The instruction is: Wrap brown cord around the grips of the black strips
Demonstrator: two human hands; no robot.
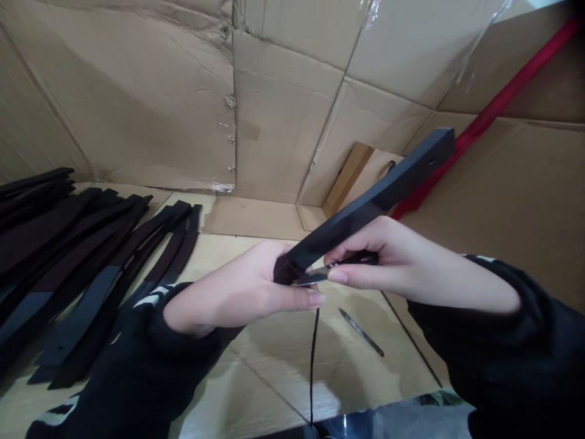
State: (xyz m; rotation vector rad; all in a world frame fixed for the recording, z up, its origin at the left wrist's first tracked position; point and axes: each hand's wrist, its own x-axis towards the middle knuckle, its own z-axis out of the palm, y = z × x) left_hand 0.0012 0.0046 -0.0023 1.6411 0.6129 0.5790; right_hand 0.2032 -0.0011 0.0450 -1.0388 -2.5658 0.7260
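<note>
Head view: dark curved bar (365, 213), raised over the counter (256, 378), long axis slanting up, rightward and away from the left hand (247, 286), its fingers closed round the cord-wrapped end. Right hand (388, 262) beside the bar's underside, fingers pinching a small bladed tool (315, 277), tip at the wrapping (284, 270). Similar bars (91, 292) at left; cardboard walls (283, 122) beyond.

My single view, from head height above the near edge of the worktop (283, 360), faces forward and down. I see the left hand (249, 286) and right hand (388, 259) close up, with the cardboard wall (283, 110) farther off.
</note>
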